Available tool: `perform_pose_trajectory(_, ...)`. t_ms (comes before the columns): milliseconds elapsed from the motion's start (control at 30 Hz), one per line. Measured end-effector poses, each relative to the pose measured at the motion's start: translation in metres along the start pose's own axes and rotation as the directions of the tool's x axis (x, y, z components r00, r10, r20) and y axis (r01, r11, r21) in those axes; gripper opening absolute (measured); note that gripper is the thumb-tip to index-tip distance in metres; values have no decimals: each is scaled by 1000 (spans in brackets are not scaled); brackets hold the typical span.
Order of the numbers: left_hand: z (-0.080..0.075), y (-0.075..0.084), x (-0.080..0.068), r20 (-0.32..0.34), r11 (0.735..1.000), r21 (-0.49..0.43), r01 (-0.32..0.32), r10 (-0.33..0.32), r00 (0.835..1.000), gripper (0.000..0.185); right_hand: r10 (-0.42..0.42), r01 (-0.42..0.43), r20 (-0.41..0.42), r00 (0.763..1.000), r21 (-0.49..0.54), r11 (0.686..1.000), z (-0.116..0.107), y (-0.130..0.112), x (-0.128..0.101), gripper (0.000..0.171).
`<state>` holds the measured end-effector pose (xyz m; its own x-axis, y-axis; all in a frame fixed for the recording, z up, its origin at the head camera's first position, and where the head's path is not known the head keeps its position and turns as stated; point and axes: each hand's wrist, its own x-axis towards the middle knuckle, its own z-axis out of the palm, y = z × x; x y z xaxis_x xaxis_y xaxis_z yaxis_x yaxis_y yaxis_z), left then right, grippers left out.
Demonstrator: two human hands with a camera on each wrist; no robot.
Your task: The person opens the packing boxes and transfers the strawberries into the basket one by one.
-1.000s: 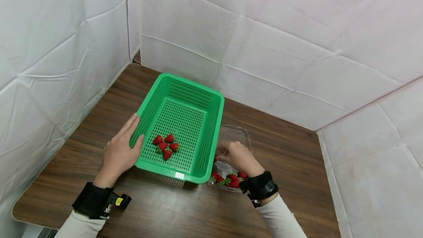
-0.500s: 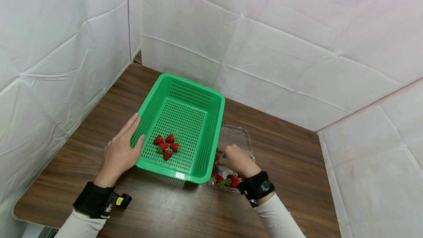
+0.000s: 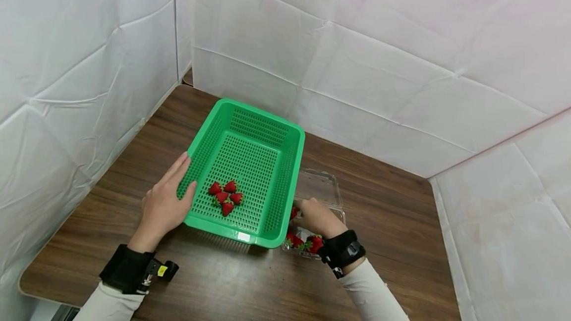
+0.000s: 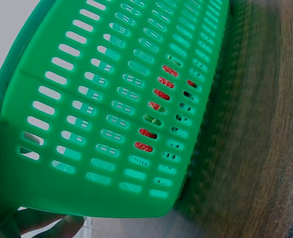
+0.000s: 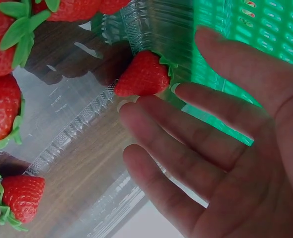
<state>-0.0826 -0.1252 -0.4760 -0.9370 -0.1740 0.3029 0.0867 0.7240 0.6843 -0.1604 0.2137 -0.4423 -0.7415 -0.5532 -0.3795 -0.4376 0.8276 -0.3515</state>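
Observation:
A green perforated plastic basket (image 3: 250,238) stands in the middle of the head view, several red strawberries (image 3: 227,207) clustered on its floor. My left hand (image 3: 165,207) rests on its left rim with extended fingers, the thumb lying over the edge. To the right is a clear plastic clamshell box (image 3: 318,185), its hinged lid folded back. My right hand (image 3: 317,217) reaches into the box, palm and slightly bent, spread fingers showing in the right wrist view. Its fingertips are right at a single strawberry (image 5: 144,75) by the box wall, the thumb apart from it.
More strawberries (image 3: 312,244) lie at the near side of the clear box. The basket's right rim overlaps the box in the head view. White sheeted walls (image 3: 357,73) enclose the brown wooden table (image 3: 388,202) at the back and sides.
My right hand has shifted slightly left and deeper into the clear box, toward the strawberry by the basket. The left hand and basket stay put.

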Motion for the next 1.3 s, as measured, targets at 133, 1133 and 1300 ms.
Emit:
perform_pose_trajectory(133, 0, 1, 0, 7, 1000, 3, 6, -6, 1000, 57, -32, 32, -28, 999, -7, 999, 0, 0, 1, 39)
perform_pose_trajectory(1133, 1, -1, 0, -3, 1000, -2, 3, -3, 1000, 56, 34, -34, 25, 999, -2, 999, 16, 2, 10, 10)
perform_pose_trajectory(1300, 1, -1, 0, -1, 1000, -1, 6, -6, 1000, 56, 41, -40, 30, 999, -21, 999, 18, 2, 11, 4)
